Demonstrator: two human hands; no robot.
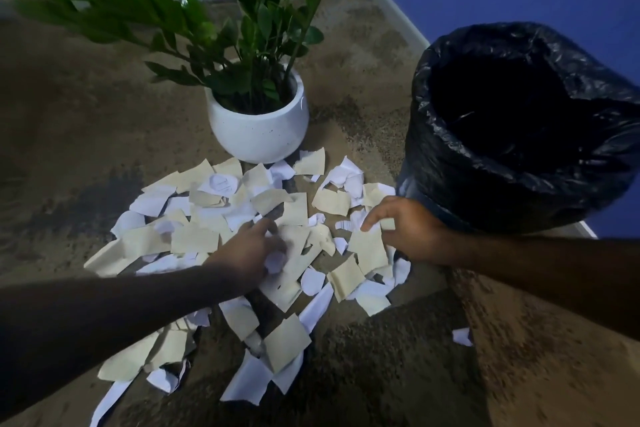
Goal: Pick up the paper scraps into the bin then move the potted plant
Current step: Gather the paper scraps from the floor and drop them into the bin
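I am working both hands into the paper scraps (221, 225) spread over the carpet (69, 135). My left hand (247, 251) is curling round a white scrap mid-heap; my right hand (403, 229) is pinching a cream piece at the heap's edge nearest the bin (519, 135), which is standing open just beyond that grip, so the lift looks short. The potted plant (258, 114) is sitting past both hands, touching the far scraps, with bare carpet opening left of my left grip.
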